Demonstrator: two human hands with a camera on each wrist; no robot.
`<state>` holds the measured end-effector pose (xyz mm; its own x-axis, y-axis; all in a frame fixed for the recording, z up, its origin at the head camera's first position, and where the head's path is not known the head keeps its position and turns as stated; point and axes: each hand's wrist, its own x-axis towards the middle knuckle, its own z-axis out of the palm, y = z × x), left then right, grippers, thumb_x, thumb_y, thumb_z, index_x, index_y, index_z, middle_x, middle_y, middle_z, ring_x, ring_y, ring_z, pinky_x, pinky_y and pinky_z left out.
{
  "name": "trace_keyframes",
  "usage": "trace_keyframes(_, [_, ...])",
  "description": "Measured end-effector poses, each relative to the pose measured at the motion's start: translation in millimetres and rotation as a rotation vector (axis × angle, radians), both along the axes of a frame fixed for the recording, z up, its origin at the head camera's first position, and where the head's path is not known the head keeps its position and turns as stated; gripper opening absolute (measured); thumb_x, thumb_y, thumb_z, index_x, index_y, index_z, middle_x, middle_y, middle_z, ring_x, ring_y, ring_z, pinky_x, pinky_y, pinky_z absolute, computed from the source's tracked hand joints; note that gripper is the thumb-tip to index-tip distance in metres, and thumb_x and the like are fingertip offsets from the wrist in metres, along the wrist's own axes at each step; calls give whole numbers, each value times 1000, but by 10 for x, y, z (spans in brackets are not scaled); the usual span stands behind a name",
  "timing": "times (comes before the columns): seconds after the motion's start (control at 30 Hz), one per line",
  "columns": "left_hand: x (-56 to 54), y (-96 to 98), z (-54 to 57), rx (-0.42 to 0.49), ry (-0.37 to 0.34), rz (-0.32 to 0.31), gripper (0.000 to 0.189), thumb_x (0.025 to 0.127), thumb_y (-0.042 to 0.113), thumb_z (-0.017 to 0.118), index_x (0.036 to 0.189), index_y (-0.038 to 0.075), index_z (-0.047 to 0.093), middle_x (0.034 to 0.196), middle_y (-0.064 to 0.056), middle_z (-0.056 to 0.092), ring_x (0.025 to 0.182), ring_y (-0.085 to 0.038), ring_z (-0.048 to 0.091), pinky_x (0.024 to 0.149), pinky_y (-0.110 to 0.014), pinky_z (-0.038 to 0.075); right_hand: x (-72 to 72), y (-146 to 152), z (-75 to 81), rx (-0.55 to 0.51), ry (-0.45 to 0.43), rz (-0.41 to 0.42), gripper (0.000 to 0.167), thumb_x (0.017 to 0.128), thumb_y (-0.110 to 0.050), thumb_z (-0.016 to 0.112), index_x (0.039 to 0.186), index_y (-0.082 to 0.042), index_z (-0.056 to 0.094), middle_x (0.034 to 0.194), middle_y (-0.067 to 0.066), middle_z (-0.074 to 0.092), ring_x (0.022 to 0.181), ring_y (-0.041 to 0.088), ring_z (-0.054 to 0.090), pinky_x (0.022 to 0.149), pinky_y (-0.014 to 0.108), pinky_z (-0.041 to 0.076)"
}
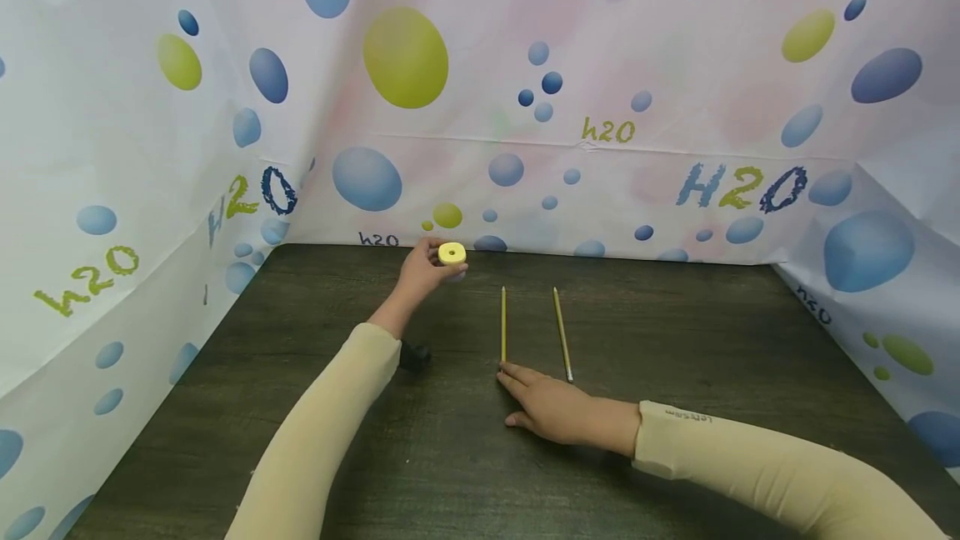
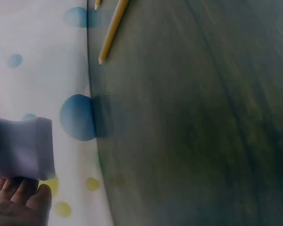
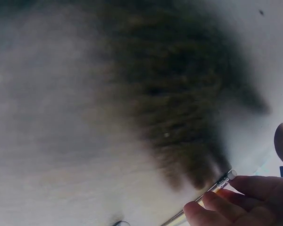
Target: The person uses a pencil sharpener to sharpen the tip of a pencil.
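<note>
My left hand (image 1: 423,269) is raised at the far side of the table, gripping a small block (image 1: 452,253) with a yellow top and a dark hole in it. The same block (image 2: 23,148) looks pale grey from the side in the left wrist view. Two yellow pencils lie on the table, tips pointing away. My right hand (image 1: 553,407) lies flat with its fingers fairly straight. Its fingertips touch the near end of the left pencil (image 1: 503,323); the metal end (image 3: 224,180) shows in the right wrist view. The right pencil (image 1: 562,336) lies slightly slanted just beyond that hand.
A small black object (image 1: 415,355) sits by the left sleeve, partly hidden. The dark wooden table (image 1: 675,340) meets a white backdrop (image 1: 480,107) with coloured dots and H2O lettering at the back and sides.
</note>
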<state>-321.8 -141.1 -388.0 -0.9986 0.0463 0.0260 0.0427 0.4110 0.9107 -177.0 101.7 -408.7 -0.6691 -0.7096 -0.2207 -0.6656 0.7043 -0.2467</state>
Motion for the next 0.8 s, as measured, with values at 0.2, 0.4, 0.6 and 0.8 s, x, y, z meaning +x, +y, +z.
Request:
trace_keyframes(0.2, [-44,18,-98,-37,-47,10,69,94,18,75,149,-2,39,151,-25,48,143,-39,48,115,-53,44,-5,-2,5,10,14,9,60,105,-29,58,153,3,41,164,23,35,150,36,42,117,48,44])
trace_keyframes(0.4, [-80,27,-190,-50,-95,27,68,94,18,75,148,-2,39,150,-26,48,142,-40,48,114,-53,44,0,-14,20,17,-4,-6,62,105,-30,58,154,3,41,165,22,34,151,36,41,117,49,43])
trace_keyframes(0.6, [-95,36,-235,-50,-119,38,67,94,17,75,148,-3,39,151,-26,46,142,-40,47,116,-54,43,-1,-27,20,19,-6,-9,62,104,-31,59,154,2,41,165,21,35,150,35,41,117,48,43])
trace_keyframes(0.8, [-107,58,-266,-68,-119,36,69,93,17,76,148,-3,39,150,-26,47,141,-40,47,116,-53,43,-13,-29,3,4,-35,-33,66,104,-34,59,155,1,39,167,20,32,152,34,40,119,48,41])
